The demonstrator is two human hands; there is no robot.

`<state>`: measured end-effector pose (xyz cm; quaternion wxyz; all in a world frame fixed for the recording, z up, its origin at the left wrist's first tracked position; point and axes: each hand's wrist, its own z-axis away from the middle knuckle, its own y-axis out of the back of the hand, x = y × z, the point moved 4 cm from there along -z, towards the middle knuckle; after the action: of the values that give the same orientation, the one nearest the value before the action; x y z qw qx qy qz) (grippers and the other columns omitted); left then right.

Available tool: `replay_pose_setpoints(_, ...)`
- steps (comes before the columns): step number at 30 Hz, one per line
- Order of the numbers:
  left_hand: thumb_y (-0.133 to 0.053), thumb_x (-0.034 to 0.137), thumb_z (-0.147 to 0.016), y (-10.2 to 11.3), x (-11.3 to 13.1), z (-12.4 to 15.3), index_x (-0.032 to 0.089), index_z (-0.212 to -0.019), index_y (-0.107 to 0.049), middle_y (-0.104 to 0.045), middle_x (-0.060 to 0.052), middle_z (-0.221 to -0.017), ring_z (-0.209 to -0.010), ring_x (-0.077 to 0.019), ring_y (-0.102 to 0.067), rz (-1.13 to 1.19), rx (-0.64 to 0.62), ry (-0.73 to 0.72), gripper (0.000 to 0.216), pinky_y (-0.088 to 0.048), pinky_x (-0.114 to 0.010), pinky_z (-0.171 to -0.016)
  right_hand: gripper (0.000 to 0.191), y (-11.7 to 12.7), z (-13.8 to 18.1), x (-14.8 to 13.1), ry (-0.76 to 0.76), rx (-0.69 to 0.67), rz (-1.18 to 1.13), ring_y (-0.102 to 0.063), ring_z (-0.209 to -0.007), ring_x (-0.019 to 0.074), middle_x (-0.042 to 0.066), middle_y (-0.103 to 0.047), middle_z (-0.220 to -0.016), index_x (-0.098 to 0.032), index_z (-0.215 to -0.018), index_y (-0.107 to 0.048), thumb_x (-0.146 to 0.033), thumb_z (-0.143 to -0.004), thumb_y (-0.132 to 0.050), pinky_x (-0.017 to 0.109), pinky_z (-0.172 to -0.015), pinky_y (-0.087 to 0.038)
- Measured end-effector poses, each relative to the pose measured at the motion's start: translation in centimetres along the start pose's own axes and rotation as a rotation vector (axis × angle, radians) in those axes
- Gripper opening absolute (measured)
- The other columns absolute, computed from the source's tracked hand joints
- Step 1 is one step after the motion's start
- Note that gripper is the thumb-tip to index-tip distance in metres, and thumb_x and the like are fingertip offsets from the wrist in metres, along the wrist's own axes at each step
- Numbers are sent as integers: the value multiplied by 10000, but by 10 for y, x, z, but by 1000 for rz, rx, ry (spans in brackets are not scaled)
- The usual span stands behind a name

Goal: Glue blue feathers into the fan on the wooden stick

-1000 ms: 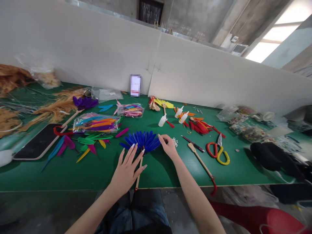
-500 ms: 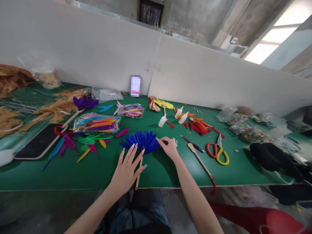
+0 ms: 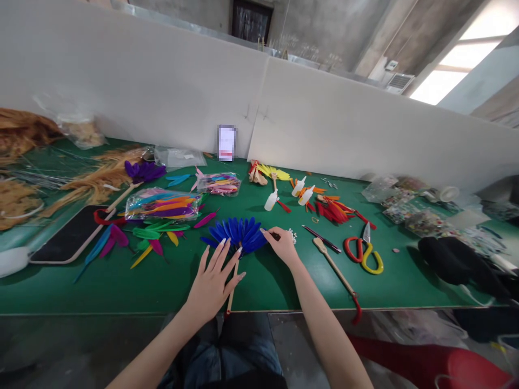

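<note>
A fan of blue feathers (image 3: 239,231) lies on the green table in front of me, its thin wooden handle (image 3: 231,297) pointing toward the near edge. My left hand (image 3: 211,278) rests with spread fingers over the fan's base and the top of the handle, partly covering both. At the fan's right side, my right hand (image 3: 281,248) has thumb and forefinger closed on the tip of a blue feather. Small white beads (image 3: 292,235) show just behind the right hand. A wooden stick with a red cord (image 3: 334,267) lies right of that hand.
Red-and-yellow scissors (image 3: 364,251), dark slim tools (image 3: 322,239) and white glue bottles (image 3: 271,200) lie to the right and behind. Bagged feathers (image 3: 164,205), loose colored feathers and a dark phone-like slab (image 3: 68,237) are on the left. A white partition (image 3: 162,81) stands behind the table.
The whole view has shifted slightly. Both hands keep practically the same pose on the blue feather fan.
</note>
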<state>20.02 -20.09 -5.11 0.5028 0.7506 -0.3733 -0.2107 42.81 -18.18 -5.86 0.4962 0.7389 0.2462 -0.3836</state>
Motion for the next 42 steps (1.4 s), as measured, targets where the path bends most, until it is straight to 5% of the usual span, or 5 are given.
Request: replay_pose_setpoints(42, -368, 452, -948, -1, -1, 1, 233, -1432, -346, -286, -106, -1510, -1385, -276, -267, 5, -39, -16, 532, -122, -510, -1129, 505, 2, 0, -8, 6, -40, -20, -363, -500, 110, -37, -404, -507, -189, -543, -509, -600, -833, -462, 256, -490, -288)
